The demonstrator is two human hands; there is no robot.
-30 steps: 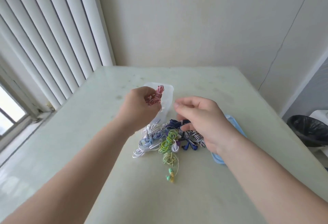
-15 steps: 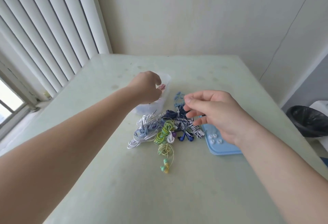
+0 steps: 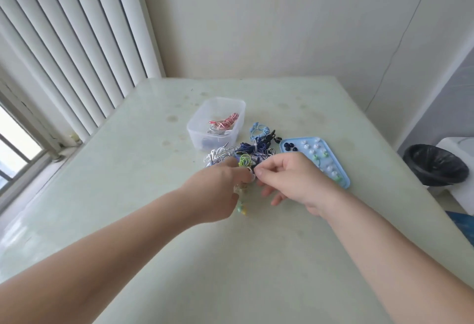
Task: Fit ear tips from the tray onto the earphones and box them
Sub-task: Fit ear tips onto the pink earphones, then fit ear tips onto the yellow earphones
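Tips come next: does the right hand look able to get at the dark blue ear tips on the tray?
Probably yes: the right hand is beside the tray, and the dark blue ear tips lie uncovered at its far corner, nothing between.

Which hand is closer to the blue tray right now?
Right. The right hand is just left of the blue tray; the left hand is further left, across the earphone pile.
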